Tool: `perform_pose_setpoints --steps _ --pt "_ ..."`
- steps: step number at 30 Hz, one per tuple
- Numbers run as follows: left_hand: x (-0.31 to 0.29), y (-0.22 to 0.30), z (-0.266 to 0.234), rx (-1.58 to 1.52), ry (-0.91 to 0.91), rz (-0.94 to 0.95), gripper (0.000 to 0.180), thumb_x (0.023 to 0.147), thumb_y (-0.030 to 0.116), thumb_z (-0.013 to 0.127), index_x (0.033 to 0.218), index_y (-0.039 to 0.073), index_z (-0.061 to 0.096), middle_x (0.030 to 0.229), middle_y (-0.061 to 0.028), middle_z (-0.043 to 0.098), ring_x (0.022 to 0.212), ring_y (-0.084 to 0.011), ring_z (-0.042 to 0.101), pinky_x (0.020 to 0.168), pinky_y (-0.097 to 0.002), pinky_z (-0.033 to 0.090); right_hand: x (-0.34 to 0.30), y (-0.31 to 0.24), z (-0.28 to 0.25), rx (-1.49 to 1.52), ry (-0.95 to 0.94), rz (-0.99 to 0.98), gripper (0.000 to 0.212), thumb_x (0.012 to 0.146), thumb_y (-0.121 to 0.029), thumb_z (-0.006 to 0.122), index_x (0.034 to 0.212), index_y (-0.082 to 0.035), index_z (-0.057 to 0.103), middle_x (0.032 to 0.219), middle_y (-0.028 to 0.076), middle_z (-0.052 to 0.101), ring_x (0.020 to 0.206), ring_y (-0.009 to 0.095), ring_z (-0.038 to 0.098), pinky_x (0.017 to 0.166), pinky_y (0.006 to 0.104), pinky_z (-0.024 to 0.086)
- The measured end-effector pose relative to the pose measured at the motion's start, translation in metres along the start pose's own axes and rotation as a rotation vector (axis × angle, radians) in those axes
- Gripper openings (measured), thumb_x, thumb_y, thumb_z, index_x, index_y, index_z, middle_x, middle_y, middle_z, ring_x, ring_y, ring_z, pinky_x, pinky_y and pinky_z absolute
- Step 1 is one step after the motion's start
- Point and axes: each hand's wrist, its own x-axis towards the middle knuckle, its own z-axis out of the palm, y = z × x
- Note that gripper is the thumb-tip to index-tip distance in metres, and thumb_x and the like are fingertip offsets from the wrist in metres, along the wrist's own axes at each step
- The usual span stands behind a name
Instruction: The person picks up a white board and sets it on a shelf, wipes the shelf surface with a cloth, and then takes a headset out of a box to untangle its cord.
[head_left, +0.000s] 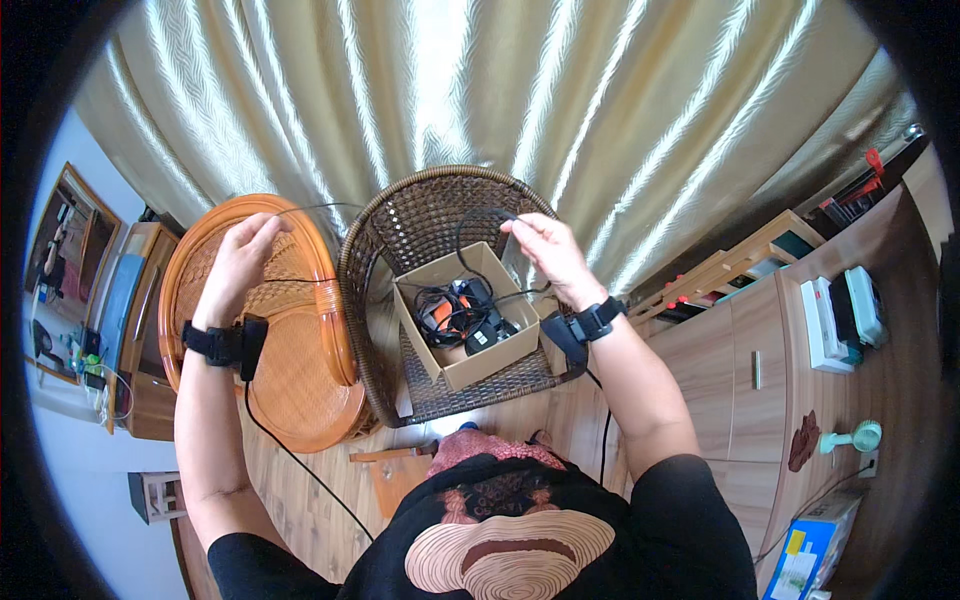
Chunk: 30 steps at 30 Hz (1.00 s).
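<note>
Black cable (487,212) pinched, left hand (243,258) and right hand (553,256) spread apart

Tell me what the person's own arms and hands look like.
The left hand and right hand are ungloved. The left wears a black wristband with a dark, boxy module and a thin black cable; the right has a matching band, module and cable. The black sleeves are short, leaving both forearms uncovered.
</note>
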Motion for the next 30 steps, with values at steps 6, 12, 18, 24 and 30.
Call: perform_pose_setpoints --steps 6,12,18,24,30 --pt "0.019 -0.02 0.044 -0.034 -0.054 -0.043 0.024 0.09 0.026 0.049 0.087 0.008 0.063 0.055 0.0091 0.035 0.044 -0.0016 0.029 0.038 -0.0183 0.023 -0.004 -0.056 -0.002 -0.259 0.012 -0.387 0.021 0.084 -0.016 0.057 0.093 0.002 0.062 0.084 0.006 0.065 0.078 0.01 0.057 0.071 0.0245 0.045" --pt "0.035 -0.05 0.084 0.048 -0.096 -0.09 0.022 0.088 0.024 0.051 0.087 0.006 0.063 0.063 0.0025 0.052 0.055 -0.0052 0.042 0.047 -0.0208 0.035 -0.006 -0.093 0.001 -0.526 0.093 -0.696 0.016 0.083 -0.015 0.058 0.093 -0.002 0.062 0.074 0.009 0.063 0.068 0.012 0.059 0.063 0.0253 0.046" --pt "0.037 -0.022 0.08 0.034 -0.081 0.061 0.026 0.089 0.03 0.05 0.096 0.008 0.063 0.063 0.0051 0.047 0.053 -0.004 0.038 0.048 -0.0201 0.032 0.0 -0.117 0.001 -0.517 0.213 -0.759 0.015 0.084 -0.016 0.058 0.092 -0.003 0.062 0.069 0.003 0.061 0.062 0.008 0.053 0.056 0.0225 0.043" --pt "0.059 0.103 0.026 0.109 0.081 0.55 0.033 0.09 0.041 0.046 0.103 0.015 0.062 0.055 0.01 0.03 0.046 -0.0019 0.025 0.041 -0.0189 0.02 0.006 -0.123 -0.001 -0.63 0.079 -0.767 0.017 0.085 -0.02 0.057 0.091 -0.005 0.062 0.065 0.004 0.059 0.058 0.009 0.053 0.054 0.0238 0.042" --pt "0.007 0.219 0.027 0.07 0.075 0.679 0.026 0.094 0.028 0.042 0.098 0.008 0.058 0.051 0.0069 0.035 0.041 -0.0041 0.026 0.038 -0.0189 0.024 0.002 -0.106 0.006 -0.865 -0.019 -0.571 0.022 0.084 -0.026 0.054 0.089 -0.007 0.062 0.071 0.014 0.061 0.064 0.028 0.06 0.059 0.0335 0.046"
